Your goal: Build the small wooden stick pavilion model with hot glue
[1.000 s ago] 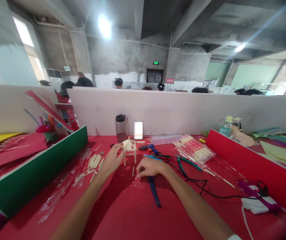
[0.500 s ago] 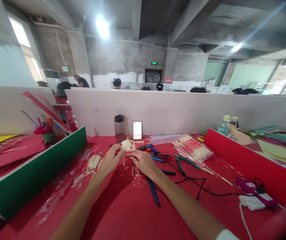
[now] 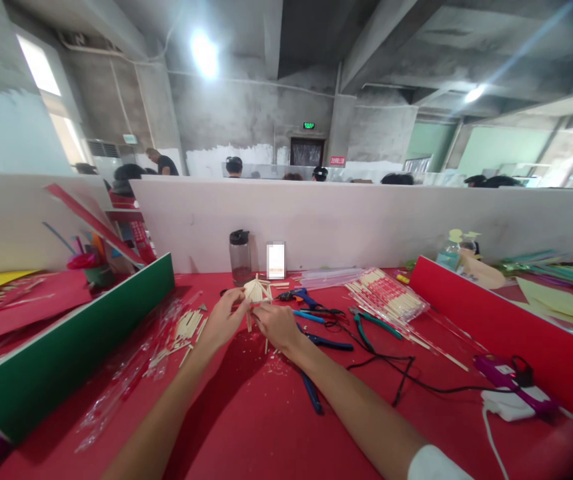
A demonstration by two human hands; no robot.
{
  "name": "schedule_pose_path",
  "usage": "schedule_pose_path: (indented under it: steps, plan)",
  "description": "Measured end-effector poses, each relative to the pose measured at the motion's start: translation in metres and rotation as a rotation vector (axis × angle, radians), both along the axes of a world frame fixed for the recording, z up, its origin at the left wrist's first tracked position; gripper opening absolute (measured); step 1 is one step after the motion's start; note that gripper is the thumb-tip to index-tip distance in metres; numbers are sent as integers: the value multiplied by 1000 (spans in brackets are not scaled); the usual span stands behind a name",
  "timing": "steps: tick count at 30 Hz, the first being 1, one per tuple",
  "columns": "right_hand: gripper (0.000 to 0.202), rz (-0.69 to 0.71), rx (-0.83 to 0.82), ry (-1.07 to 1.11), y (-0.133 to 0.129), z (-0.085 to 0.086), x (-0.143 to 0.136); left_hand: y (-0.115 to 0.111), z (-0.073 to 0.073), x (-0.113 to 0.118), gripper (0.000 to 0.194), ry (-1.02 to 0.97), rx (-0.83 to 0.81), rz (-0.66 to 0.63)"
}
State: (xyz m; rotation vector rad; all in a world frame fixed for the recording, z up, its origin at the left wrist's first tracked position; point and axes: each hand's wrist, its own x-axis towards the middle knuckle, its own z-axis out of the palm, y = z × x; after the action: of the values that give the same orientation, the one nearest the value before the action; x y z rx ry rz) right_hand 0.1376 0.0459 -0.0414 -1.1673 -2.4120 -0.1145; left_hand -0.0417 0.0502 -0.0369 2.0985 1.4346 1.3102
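A small wooden stick model [image 3: 256, 289] with a peaked roof and thin legs stands in front of me at the middle of the red table. My left hand [image 3: 227, 315] grips its left side, thumb and fingers closed on it. On the near right side my right hand [image 3: 276, 325] has its fingertips pinched together against the model's lower part; what is between them is hidden. Wood crumbs [image 3: 261, 360] lie below the hands. To the left is a pile of short wooden sticks [image 3: 189, 327].
Blue-handled pliers [image 3: 311, 393] lie under my right forearm, green-handled pliers [image 3: 376, 323] further right. A black cable [image 3: 411, 373] runs to a purple glue gun [image 3: 511, 383]. A bottle [image 3: 239, 257] and a phone [image 3: 276, 260] stand behind. Green [image 3: 81, 340] and red [image 3: 496, 327] boards flank the area.
My right hand has shifted slightly left, its fingers closing in nearer to the left hand and the model's lower part. My left hand stays on the model.
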Motion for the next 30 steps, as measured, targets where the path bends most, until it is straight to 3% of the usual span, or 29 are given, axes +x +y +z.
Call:
schedule_pose_path:
  steps: [7,10,13,16,18,20,25,30]
  plan:
    - [27,92,33,-61,6,3,0,0,-1,0,27,2,10,2]
    - [23,254,-6,-147,0,6,7,0,-1,0,26,0,4,20]
    - [14,521,-155,-255,-14,15,21,-1,0,1,26,3,10,29]
    - [10,789,-444,-297,-31,26,34,-3,2,2,27,-5,7,33]
    - [12,842,-584,-292,-36,32,42,-3,3,2,28,-15,-1,27]
    - [14,728,-572,-276,-34,35,51,-2,3,2,28,-10,-1,19]
    - [17,77,-219,-163,-1,35,82,4,-1,-3,30,29,-13,17]
    - [23,-433,-112,10,37,42,123,7,-2,-5,35,11,-15,1]
